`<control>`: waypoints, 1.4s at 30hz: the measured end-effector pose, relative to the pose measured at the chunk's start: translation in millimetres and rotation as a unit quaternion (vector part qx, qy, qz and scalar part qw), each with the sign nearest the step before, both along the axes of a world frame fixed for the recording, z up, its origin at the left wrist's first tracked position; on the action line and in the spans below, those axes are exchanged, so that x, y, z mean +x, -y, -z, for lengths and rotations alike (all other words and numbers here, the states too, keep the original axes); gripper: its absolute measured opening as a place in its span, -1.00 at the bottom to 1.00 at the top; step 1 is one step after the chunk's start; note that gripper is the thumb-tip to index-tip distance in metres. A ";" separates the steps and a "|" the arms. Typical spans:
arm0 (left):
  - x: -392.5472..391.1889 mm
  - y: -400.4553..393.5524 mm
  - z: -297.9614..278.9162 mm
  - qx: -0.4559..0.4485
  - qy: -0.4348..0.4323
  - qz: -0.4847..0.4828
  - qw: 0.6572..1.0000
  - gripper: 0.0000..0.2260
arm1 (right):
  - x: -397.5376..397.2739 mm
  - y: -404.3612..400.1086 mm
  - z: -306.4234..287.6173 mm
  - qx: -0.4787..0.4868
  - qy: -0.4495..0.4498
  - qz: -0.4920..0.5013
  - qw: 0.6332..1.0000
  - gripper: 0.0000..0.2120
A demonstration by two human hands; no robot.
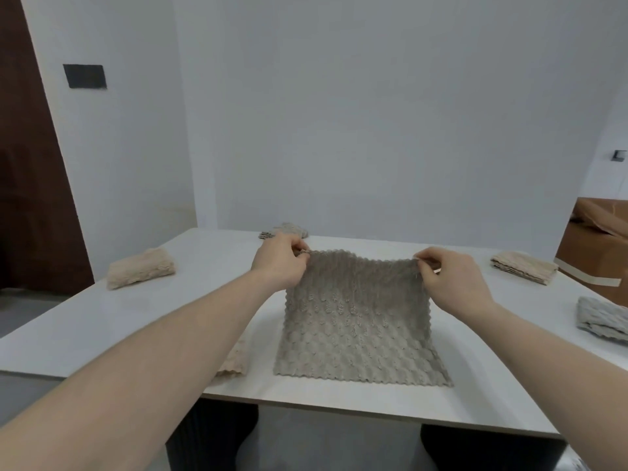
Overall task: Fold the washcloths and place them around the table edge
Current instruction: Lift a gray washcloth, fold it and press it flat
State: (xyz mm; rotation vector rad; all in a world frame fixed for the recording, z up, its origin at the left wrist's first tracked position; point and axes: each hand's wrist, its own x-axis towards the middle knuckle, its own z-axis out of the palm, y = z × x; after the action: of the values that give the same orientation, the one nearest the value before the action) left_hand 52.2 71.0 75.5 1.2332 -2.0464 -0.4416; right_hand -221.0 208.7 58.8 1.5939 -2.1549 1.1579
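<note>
A grey-beige textured washcloth (356,321) lies spread on the white table (136,321) in front of me. Its near edge rests on the tabletop and its far edge is lifted. My left hand (278,263) pinches the far left corner. My right hand (455,283) pinches the far right corner. Folded washcloths sit around the table: a beige one (141,271) at the left edge, a grey one (285,230) at the far edge, a beige one (525,270) at the far right, a grey one (603,317) at the right edge. Another beige cloth (234,362) peeks out under my left forearm.
A white wall rises behind the table. A dark wooden door (30,164) stands at the left. A brown cardboard box (598,246) sits beyond the table's right side. The table's near edge runs just below the spread cloth.
</note>
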 end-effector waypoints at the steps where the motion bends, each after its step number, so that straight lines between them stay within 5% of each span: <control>1: 2.9 -2.1 3.9 0.001 0.007 0.010 1.000 -0.92 | 1.8 -4.4 3.5 0.009 -0.001 -0.006 1.000 -0.83; 26: 62.1 -92.1 80.1 -0.076 0.214 0.080 0.971 -0.85 | 20.7 -104.3 76.0 0.185 -0.035 -0.046 0.981 -0.82; 35: 58.8 -96.6 91.3 -0.034 0.224 0.066 0.972 -0.88 | 34.1 -108.8 103.2 0.113 0.084 -0.029 0.990 -0.81; 39: 54.3 -92.1 82.5 -0.006 0.247 0.067 0.967 -0.71 | 34.5 -106.8 90.0 0.158 0.053 -0.026 0.986 -0.89; 42: 41.3 -91.6 75.0 -0.020 0.180 0.048 0.982 -0.52 | 36.6 -99.6 80.4 0.110 0.084 -0.014 0.990 -0.93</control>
State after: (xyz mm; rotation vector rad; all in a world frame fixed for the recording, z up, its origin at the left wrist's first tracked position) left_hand 93.6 162.6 0.5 1.2652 -2.4135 -0.2303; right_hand -184.4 308.4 -21.6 1.6731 -2.4514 1.1337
